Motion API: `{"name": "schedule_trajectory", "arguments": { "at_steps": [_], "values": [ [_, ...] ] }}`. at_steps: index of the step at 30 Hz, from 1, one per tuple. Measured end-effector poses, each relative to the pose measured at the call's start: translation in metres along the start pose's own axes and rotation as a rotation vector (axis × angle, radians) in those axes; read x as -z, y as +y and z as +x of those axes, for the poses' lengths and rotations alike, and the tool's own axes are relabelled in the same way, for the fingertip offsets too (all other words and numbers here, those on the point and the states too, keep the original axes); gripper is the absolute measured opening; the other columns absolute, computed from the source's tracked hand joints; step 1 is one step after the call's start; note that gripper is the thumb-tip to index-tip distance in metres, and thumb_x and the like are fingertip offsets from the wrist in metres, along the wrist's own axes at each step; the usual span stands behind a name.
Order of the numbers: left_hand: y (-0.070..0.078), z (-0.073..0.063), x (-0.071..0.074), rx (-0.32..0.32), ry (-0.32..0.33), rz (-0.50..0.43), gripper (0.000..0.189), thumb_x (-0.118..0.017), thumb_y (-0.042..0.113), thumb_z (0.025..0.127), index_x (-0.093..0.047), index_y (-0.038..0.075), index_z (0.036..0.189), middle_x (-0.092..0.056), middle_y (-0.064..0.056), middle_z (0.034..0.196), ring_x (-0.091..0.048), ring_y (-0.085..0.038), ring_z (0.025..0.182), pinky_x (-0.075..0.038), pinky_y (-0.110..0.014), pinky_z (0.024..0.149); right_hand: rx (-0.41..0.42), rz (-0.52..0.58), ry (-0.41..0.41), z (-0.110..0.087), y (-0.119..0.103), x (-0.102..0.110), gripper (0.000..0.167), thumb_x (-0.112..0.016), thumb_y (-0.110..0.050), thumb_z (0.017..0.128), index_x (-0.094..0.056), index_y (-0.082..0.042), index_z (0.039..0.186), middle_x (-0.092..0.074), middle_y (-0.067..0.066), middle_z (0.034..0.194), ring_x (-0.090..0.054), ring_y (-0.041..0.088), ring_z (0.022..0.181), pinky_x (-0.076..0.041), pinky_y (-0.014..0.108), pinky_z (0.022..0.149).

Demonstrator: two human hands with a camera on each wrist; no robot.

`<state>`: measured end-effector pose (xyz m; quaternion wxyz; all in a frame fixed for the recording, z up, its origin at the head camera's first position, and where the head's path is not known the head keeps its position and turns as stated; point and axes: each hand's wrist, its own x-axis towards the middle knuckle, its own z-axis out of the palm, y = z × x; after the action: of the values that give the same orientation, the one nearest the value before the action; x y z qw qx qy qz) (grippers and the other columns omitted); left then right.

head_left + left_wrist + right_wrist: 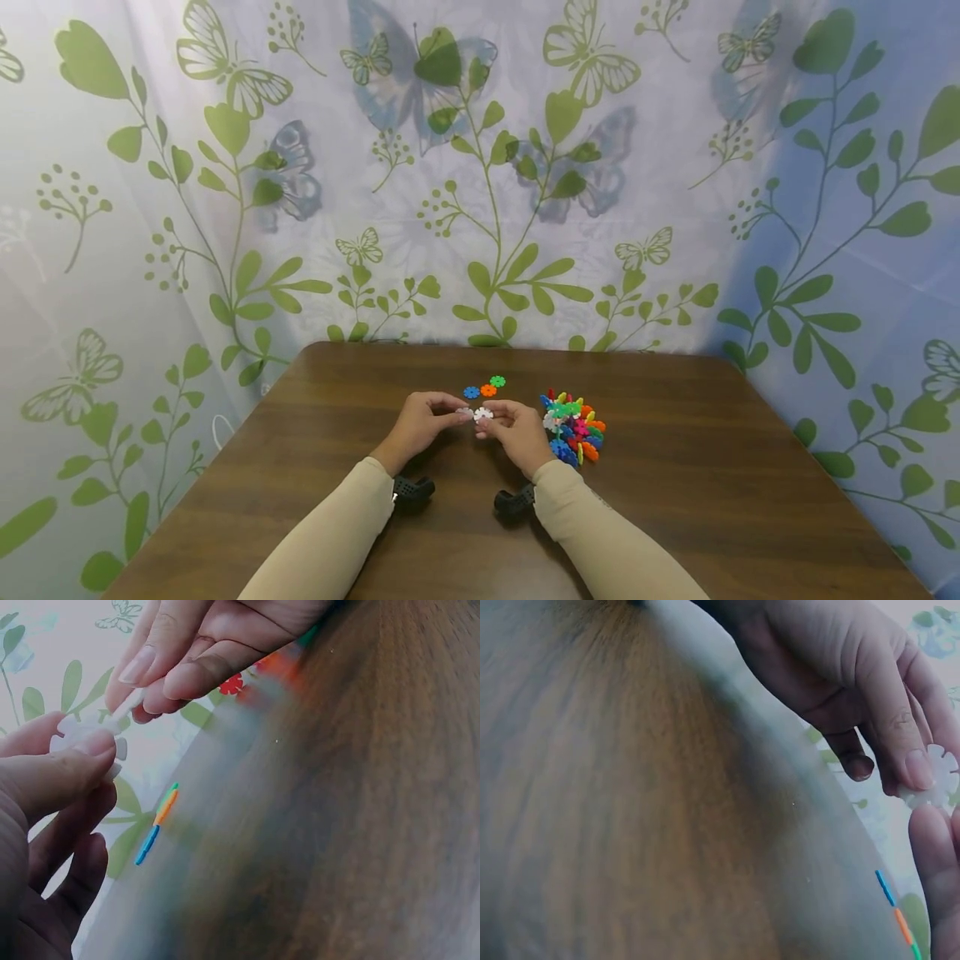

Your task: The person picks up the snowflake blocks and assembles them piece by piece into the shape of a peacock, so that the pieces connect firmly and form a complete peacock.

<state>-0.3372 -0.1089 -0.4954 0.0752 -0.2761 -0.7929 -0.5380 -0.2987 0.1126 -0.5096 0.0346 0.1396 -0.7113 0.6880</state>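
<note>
Over the table, a white snowflake disc with a notched, petal-like rim is pinched between the thumb and fingers of my left hand. My right hand pinches a second white snowflake disc beside it. In the left wrist view the left hand's disc faces the camera, while the right hand's disc shows edge-on, its rim right at the first one. Fingertips cover part of both discs. The right wrist view has one disc between the two hands' fingertips.
Beyond the hands, a blue disc, an orange disc and a green disc form a joined row on the brown table. Right of my right hand lies a pile of multicoloured discs. A patterned curtain hangs behind.
</note>
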Motion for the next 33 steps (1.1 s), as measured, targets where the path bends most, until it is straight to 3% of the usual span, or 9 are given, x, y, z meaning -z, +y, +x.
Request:
{"name": "schedule_trajectory", "arguments": {
  "at_steps": [7, 14, 19, 23, 26, 28, 33],
  "values": [
    [-0.001, -0.001, 0.001, -0.062, -0.034, 0.059, 0.014, -0.087, 0.009, 0.088, -0.085, 0.013, 0.101, -0.077, 0.007, 0.096, -0.071, -0.016, 0.086, -0.059, -0.031, 0.076, 0.012, 0.022, -0.031, -0.001, -0.002, -0.002, 0.033, -0.070, 0.008, 0.098, -0.066, 0.012, 0.131, -0.073, 0.023, 0.107, -0.076, 0.033, 0.086, -0.061, 0.041, 0.081],
    [0.003, 0.003, 0.003, -0.256, -0.046, 0.112, 0.015, -0.089, -0.001, 0.082, -0.085, 0.006, 0.095, -0.078, 0.004, 0.089, -0.074, -0.017, 0.079, -0.061, -0.031, 0.068, -0.005, 0.000, -0.071, 0.000, -0.006, 0.000, 0.034, -0.072, 0.008, 0.096, -0.066, 0.015, 0.129, -0.075, 0.022, 0.105, -0.077, 0.031, 0.081, -0.061, 0.040, 0.080],
    [0.009, 0.002, 0.003, -0.337, -0.066, 0.163, 0.017, -0.089, -0.004, 0.081, -0.085, 0.007, 0.093, -0.078, 0.002, 0.088, -0.074, -0.012, 0.080, -0.061, -0.027, 0.069, 0.015, -0.056, -0.086, 0.000, -0.005, -0.001, 0.030, -0.074, 0.005, 0.096, -0.069, 0.013, 0.125, -0.076, 0.019, 0.098, -0.077, 0.029, 0.077, -0.062, 0.036, 0.077],
    [0.008, 0.002, 0.002, -0.387, -0.050, 0.187, 0.017, -0.087, -0.006, 0.082, -0.085, 0.005, 0.094, -0.078, -0.001, 0.090, -0.074, -0.011, 0.081, -0.061, -0.028, 0.070, 0.014, 0.009, -0.065, -0.003, -0.007, -0.005, 0.029, -0.072, 0.007, 0.097, -0.068, 0.014, 0.125, -0.075, 0.021, 0.101, -0.077, 0.032, 0.081, -0.062, 0.039, 0.077],
    [0.003, 0.003, -0.001, -0.373, -0.066, 0.217, 0.021, -0.087, -0.004, 0.084, -0.083, 0.004, 0.102, -0.079, -0.004, 0.097, -0.074, -0.014, 0.085, -0.061, -0.031, 0.074, -0.001, 0.071, -0.030, -0.006, -0.006, -0.007, 0.029, -0.069, 0.008, 0.099, -0.065, 0.015, 0.127, -0.071, 0.025, 0.104, -0.076, 0.035, 0.085, -0.062, 0.041, 0.079],
    [0.000, 0.003, -0.001, -0.331, -0.090, 0.255, 0.030, -0.088, -0.002, 0.083, -0.080, 0.002, 0.112, -0.077, -0.007, 0.108, -0.074, -0.019, 0.093, -0.061, -0.036, 0.081, -0.020, 0.105, -0.010, -0.007, -0.004, -0.009, 0.030, -0.066, 0.009, 0.100, -0.062, 0.016, 0.129, -0.067, 0.026, 0.106, -0.075, 0.036, 0.088, -0.061, 0.042, 0.081],
    [-0.003, 0.008, 0.000, -0.141, -0.138, 0.452, 0.061, -0.089, 0.014, 0.088, -0.063, -0.001, 0.141, -0.063, -0.016, 0.139, -0.059, -0.035, 0.126, -0.047, -0.051, 0.106, -0.107, 0.208, 0.055, -0.002, -0.002, -0.011, 0.031, -0.063, 0.010, 0.100, -0.054, 0.019, 0.128, -0.059, 0.027, 0.104, -0.074, 0.038, 0.091, -0.061, 0.042, 0.082]
  ]
}}
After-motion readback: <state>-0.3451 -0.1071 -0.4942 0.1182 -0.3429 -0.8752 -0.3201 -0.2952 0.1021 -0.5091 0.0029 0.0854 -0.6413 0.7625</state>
